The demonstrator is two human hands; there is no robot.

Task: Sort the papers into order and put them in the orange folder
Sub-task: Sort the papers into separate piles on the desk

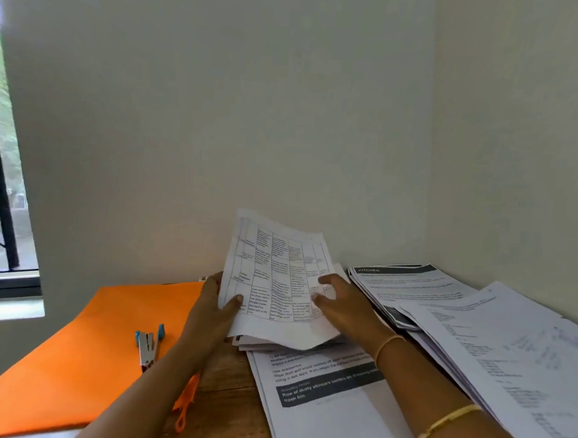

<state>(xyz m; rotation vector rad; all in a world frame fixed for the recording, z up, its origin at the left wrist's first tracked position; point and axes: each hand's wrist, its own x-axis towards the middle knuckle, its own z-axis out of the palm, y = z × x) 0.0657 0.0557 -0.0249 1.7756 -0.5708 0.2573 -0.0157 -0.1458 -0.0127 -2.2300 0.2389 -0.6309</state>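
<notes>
Left grip (pixel 214 302), a bare hand, holds a sheaf of papers (pixel 278 278) tilted up above the table (pixel 228 393): thumb on the printed grid, fingers behind. Right grip (pixel 340 302) has thumb and curled fingers on the top sheet's right side; cannot tell whether it pinches. Orange folder (pixel 83 352) lies flat on the left, a stapler (pixel 148 345) on it. More paper stacks: one under the sheaf (pixel 321 414), one headed KITCHEN (pixel 408 285) by the wall, one far right (pixel 514 358).
</notes>
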